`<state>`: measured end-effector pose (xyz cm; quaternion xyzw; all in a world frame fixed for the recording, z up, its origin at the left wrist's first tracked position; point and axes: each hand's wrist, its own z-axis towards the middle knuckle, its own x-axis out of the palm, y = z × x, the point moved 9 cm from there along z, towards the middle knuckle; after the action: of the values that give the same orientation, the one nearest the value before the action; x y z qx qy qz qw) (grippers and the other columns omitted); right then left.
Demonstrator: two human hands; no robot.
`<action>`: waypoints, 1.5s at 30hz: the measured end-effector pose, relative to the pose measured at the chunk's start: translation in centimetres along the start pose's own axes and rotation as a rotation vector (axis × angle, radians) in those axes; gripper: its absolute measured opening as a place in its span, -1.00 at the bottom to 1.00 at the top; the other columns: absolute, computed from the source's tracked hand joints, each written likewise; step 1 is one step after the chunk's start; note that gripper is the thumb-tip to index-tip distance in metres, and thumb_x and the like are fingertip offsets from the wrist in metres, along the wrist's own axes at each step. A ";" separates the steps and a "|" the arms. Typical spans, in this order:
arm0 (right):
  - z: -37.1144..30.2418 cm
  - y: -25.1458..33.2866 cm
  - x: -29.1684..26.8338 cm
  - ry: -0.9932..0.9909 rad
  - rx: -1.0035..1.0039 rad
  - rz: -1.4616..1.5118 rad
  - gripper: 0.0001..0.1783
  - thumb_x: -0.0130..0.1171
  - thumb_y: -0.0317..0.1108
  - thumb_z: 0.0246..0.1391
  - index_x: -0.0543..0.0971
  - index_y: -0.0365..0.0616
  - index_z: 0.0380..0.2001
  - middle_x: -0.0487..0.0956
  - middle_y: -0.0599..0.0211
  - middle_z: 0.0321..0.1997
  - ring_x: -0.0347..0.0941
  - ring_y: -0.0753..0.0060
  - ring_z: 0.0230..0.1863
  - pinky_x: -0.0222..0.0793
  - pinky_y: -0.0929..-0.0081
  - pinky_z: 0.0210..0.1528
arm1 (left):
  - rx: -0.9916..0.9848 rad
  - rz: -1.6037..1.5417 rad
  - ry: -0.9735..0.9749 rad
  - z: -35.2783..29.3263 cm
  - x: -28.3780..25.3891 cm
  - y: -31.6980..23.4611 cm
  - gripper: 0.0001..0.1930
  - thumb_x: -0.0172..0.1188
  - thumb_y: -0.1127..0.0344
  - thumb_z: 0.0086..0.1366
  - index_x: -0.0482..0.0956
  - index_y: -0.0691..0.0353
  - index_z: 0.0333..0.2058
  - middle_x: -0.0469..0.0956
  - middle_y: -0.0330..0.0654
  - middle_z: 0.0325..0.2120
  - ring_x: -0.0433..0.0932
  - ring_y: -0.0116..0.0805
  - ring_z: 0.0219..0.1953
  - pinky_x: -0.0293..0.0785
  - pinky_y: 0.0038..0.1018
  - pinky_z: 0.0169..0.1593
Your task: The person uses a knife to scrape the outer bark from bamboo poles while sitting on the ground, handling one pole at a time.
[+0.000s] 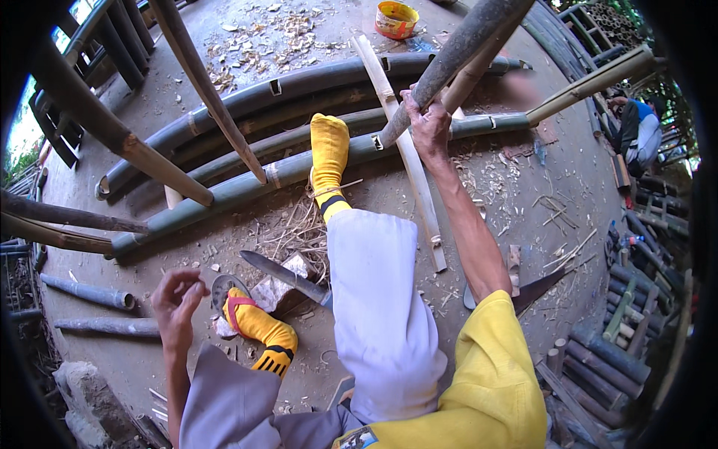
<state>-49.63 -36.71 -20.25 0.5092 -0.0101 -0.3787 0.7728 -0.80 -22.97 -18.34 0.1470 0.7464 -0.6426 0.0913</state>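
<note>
My right hand (pixel 428 123) grips a dark bamboo pole (pixel 464 52) that slants up to the top right and enters a slot in a long green bamboo pole (pixel 299 166) lying on the ground. My foot in a yellow sock (pixel 329 153) presses on that green pole. My left hand (pixel 176 299) hovers at the lower left, fingers curled loosely, holding nothing. A large knife (pixel 288 275) lies on the ground between my legs, next to my other yellow-socked foot (pixel 258 329) in a sandal.
More slotted bamboo poles (pixel 299 86) lie beyond, with a pale split strip (pixel 407 150) across them. Shavings litter the concrete floor. An orange tub (pixel 396 19) sits at the top. Bamboo frame legs (pixel 202 82) stand left. Another person (pixel 639 131) crouches at the right among stacked poles.
</note>
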 end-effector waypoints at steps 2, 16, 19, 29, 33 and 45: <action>-0.1 -0.4 0.9 -0.079 -0.030 -0.030 -0.75 0.14 -0.28 0.12 0.51 -0.22 -0.21 0.60 0.15 -0.47 0.57 0.27 -0.44 0.43 0.34 -0.37 | -0.080 -0.019 -0.050 -0.7 -0.9 2.5 -0.82 0.14 0.43 0.16 0.48 0.33 -0.25 0.47 -0.24 -0.46 0.50 -0.47 -0.41 0.46 -0.53 -0.28; -2.0 -5.5 -0.5 0.016 0.170 0.493 -0.87 0.08 -0.43 0.15 0.41 -0.21 -0.26 0.53 0.25 -0.27 0.53 0.33 -0.21 0.55 0.34 -0.15 | -0.268 -0.166 -0.065 -3.4 -1.0 10.8 -0.79 0.20 0.43 0.13 0.49 0.32 -0.24 0.52 -0.25 -0.41 0.51 -0.49 -0.42 0.47 -0.55 -0.28; -1.8 -6.0 -0.9 0.029 0.143 0.461 -0.85 0.08 -0.42 0.15 0.39 -0.19 -0.23 0.54 0.24 -0.25 0.53 0.32 -0.17 0.57 0.32 -0.20 | -0.284 -0.173 -0.067 -3.4 -0.5 11.1 -0.79 0.21 0.43 0.12 0.50 0.32 -0.25 0.52 -0.25 -0.41 0.52 -0.50 -0.41 0.47 -0.55 -0.27; -1.6 4.9 -2.0 -0.025 -0.172 0.345 -0.87 0.08 -0.38 0.17 0.43 -0.22 -0.32 0.51 0.33 -0.38 0.46 0.49 -0.35 0.40 0.47 -0.16 | -0.192 -0.114 -0.030 -2.1 -0.2 8.3 -0.78 0.19 0.43 0.11 0.50 0.33 -0.24 0.51 -0.25 -0.43 0.51 -0.48 -0.37 0.45 -0.56 -0.24; -0.8 18.6 -1.8 0.168 -0.375 0.645 -0.88 0.06 -0.40 0.18 0.46 -0.23 -0.27 0.53 0.29 -0.52 0.50 0.51 -0.48 0.46 0.52 -0.34 | -0.046 -0.042 -0.076 -0.2 0.4 0.9 -0.66 0.22 0.28 0.09 0.48 0.34 -0.18 0.50 -0.22 -0.38 0.50 -0.44 -0.32 0.43 -0.50 -0.16; -20.9 24.9 15.2 1.002 -0.132 0.549 -0.43 0.20 -0.11 0.02 0.35 -0.18 0.03 0.47 0.13 -0.32 0.44 0.27 -0.34 0.38 0.30 -0.21 | 0.577 -0.921 -0.215 -0.5 -5.4 -6.4 -0.74 0.20 0.23 0.21 0.37 0.20 -0.23 0.38 -0.26 -0.55 0.36 -0.49 -0.55 0.38 -0.44 -0.42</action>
<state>-16.11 -24.65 -16.10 0.5557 0.2489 0.1236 0.7835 2.15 -23.91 -10.55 -0.2417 0.5136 -0.8060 -0.1675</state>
